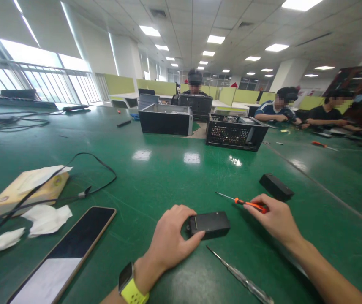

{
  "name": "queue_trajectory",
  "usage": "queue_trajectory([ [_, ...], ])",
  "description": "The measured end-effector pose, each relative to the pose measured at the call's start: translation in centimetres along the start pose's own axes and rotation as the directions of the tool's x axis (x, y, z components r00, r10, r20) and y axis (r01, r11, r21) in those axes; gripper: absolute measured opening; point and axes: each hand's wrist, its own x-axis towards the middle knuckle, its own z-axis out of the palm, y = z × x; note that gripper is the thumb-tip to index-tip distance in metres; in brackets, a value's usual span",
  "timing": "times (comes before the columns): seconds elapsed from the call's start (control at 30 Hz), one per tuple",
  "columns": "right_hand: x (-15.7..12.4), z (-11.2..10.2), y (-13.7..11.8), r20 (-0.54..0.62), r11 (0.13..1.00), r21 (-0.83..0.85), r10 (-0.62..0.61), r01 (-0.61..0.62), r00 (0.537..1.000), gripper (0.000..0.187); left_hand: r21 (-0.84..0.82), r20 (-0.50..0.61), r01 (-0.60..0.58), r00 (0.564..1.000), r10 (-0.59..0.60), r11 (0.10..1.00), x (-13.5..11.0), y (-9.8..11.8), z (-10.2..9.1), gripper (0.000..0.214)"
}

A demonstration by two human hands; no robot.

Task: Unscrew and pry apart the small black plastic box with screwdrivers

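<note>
Two hands busy, clock centred on the block. Left hand [176,236] has fingers and thumb curled round the 9 o'clock end of a black, oblong, hard-cased block [214,224], which looks to be resting on the glossy green tabletop [149,181]. Grip force: can't tell.

Right hand [274,217], at 3 o'clock, pinches a slim screwdriver with an orange-and-black handle [241,202]. Its shaft aims towards 10 o'clock; the tip sits off the block's 12 o'clock side, not on it.

Second black oblong block [276,187] lies loose at 2. Clear-handled thin metal screwdriver [240,275] lies at 5, nobody holding it. Dark-screened phone with a tan edge [65,255] is between 8 and 9. Open black metal computer case [165,121] at 11, perforated one [233,133] nearer 12.

My read: brace-and-line-up stage, driver not engaged. Getting it onto the block calls for swinging the tip back towards 6, with the left grip kept steady.
</note>
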Motion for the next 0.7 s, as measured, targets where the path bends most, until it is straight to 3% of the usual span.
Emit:
queue_trajectory([
  [0.13, -0.9, 1.0, 0.6, 0.083, 0.998, -0.022, -0.050, 0.052, 0.995, 0.024, -0.005, -0.021, 0.016, 1.000, -0.016, 1.000, 0.0, -0.1, 0.0, 0.023],
  [0.2, -1.0, 0.2, -0.9, 0.052, 0.997, -0.050, -0.061, 0.063, 0.997, 0.028, -0.011, -0.020, 0.008, 1.000, -0.009, 1.000, 0.0, 0.0, 0.0, 0.022],
  [0.27, -1.4, -0.6, -3.1, 0.116, 0.996, -0.042, -0.073, 0.078, 0.991, 0.034, -0.005, -0.023, 0.009, 1.000, -0.009, 1.000, 0.1, 0.1, -0.1, 0.021],
  [0.3, -1.8, -0.9, -4.2, 0.226, 0.996, -0.011, -0.082, 0.087, 0.971, 0.036, -0.003, -0.023, 0.009, 1.000, -0.009, 1.000, 0.1, 0.1, -0.1, 0.021],
  [0.33, -2.2, -1.1, -5.3, 0.374, 0.995, 0.032, -0.095, 0.090, 0.923, 0.037, -0.003, -0.022, 0.010, 1.000, -0.010, 1.000, 0.1, 0.2, -0.1, 0.021],
  [0.4, -3.3, -1.2, -6.9, 0.607, 0.992, 0.087, -0.122, 0.087, 0.786, 0.036, -0.007, -0.020, 0.012, 1.000, -0.012, 1.000, 0.1, 0.2, -0.1, 0.021],
  [0.43, -3.7, -1.1, -7.4, 0.663, 0.991, 0.095, -0.131, 0.091, 0.737, 0.034, -0.009, -0.020, 0.014, 1.000, -0.014, 1.000, 0.1, 0.2, -0.1, 0.022],
  [0.53, -4.1, -0.9, -7.9, 0.692, 0.985, 0.142, -0.169, 0.097, 0.701, 0.019, -0.009, -0.017, 0.021, 1.000, -0.021, 1.000, 0.0, 0.1, 0.0, 0.022],
  [0.7, -3.3, -1.5, -6.9, 0.762, 0.939, 0.311, -0.155, -0.146, 0.629, 0.017, -0.021, -0.015, 0.035, 0.999, -0.035, 0.999, 0.0, 0.1, -0.1, 0.022],
])
